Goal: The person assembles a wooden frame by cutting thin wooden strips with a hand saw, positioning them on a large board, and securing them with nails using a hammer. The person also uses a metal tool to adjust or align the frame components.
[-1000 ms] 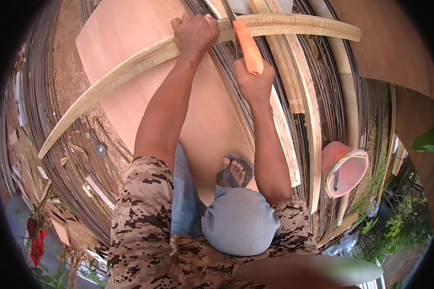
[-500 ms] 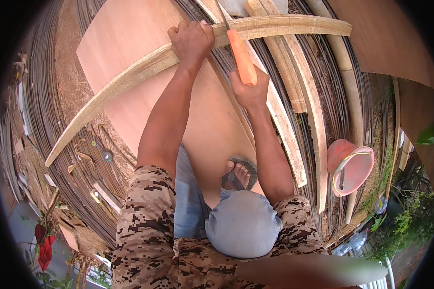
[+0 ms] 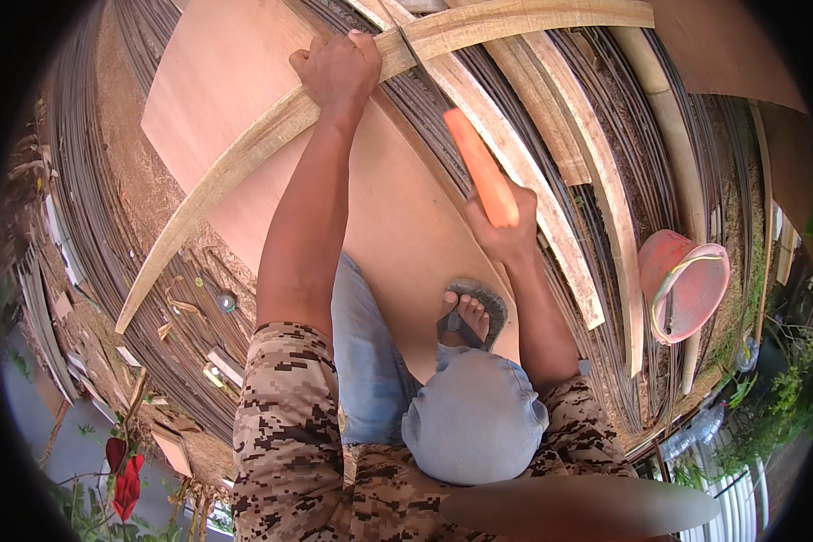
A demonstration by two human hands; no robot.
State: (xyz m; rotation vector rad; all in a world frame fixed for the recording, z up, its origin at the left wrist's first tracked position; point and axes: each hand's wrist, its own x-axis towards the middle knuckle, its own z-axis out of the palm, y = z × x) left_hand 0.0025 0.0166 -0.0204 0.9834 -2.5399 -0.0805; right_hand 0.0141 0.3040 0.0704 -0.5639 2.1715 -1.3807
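A long wooden plank [image 3: 217, 176] lies crosswise in front of me, its edges bent by the lens. Gripping it left of its middle is my left hand [image 3: 341, 72], fingers wrapped over the wood. My right hand [image 3: 506, 226] is closed round the orange handle of a handsaw [image 3: 483, 167]. The saw's thin dark blade slants up from the handle to the plank and crosses its edge just right of my left hand. How deep the blade sits in the wood I cannot tell.
Under the plank lies a plywood sheet [image 3: 379, 217], with my sandalled foot [image 3: 468, 316] on it. More wooden strips [image 3: 551, 212] rest on long dark rods [image 3: 641, 181] to the right. A red bucket [image 3: 668, 248] lies tipped at the right. Wood scraps [image 3: 226, 369] litter the left ground.
My right hand has drawn the saw back toward me, so more blade shows between handle and plank. My left hand still holds the plank. The whole view has shifted slightly.
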